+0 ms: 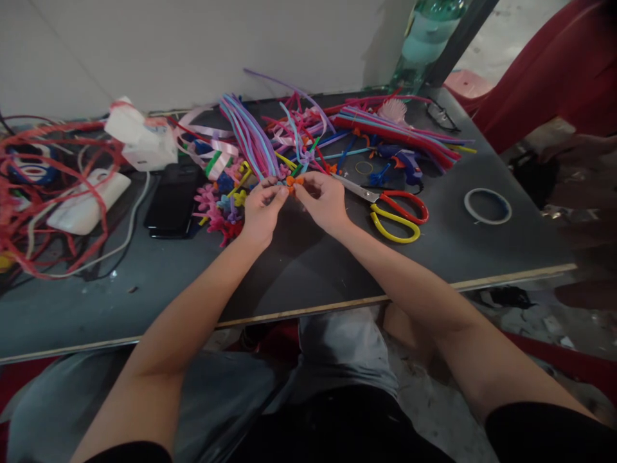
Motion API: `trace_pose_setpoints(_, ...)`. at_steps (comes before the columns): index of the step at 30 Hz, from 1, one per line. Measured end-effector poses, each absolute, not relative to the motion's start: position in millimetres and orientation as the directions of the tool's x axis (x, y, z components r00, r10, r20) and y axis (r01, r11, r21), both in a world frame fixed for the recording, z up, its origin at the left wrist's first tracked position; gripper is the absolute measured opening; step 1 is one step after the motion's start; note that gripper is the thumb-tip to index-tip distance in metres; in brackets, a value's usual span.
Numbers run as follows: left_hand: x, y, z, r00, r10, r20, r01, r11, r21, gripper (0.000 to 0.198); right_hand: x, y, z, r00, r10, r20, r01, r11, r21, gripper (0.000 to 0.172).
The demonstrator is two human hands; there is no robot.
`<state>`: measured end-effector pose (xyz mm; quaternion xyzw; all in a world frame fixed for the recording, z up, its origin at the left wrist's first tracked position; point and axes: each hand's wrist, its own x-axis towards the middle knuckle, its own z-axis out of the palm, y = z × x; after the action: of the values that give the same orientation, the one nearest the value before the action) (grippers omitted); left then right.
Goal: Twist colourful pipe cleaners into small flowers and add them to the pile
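Between my two hands is an orange pipe-cleaner flower [294, 182], small and fuzzy, above the front part of the table. My left hand [263, 209] pinches its left side with thumb and forefinger. From the other side, my right hand [324, 200] grips it, fingers curled and partly hiding it. Finished-looking pipe-cleaner flowers [211, 200] in pink, red, yellow and blue lie left of my left hand. Behind my hands spreads a bundle of purple and blue pipe cleaners [248, 136]. Scissors [393, 209] with one red and one yellow handle rest just right of my right hand.
On the dark table [308, 276], a black phone [174, 200], a white power bank [90, 200] and tangled red cord [103, 218] lie left. A purple glue gun [403, 161], a tape roll [488, 206] and a green bottle [427, 42] are right. A wall stands behind.
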<state>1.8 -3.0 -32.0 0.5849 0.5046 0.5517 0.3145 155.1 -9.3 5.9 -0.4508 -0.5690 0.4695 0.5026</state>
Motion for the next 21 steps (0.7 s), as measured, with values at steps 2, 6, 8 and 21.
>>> trace_pose_setpoints(2,5,-5,-32,-0.056,0.96,0.275,0.091,-0.269,0.959,0.044,153,-9,7,-0.119,0.988,0.097,-0.023,0.095,-0.995,0.011)
trace_pose_setpoints(6,7,-10,-23,-0.074,0.949,0.307,0.133,-0.296,0.946,0.051,152,-7,7,-0.146,0.989,0.03,-0.129,0.011,-0.992,0.011)
trace_pose_setpoints(8,3,-11,-15,-0.108,0.902,0.418,0.306,-0.37,0.877,0.054,153,-5,6,-0.135,0.991,0.021,-0.148,0.001,-0.989,0.01)
trace_pose_setpoints(21,-21,-6,0,0.122,0.763,0.635,0.673,-0.534,0.512,0.028,152,5,-10,-0.258,0.965,0.051,-0.283,-0.024,-0.959,0.02)
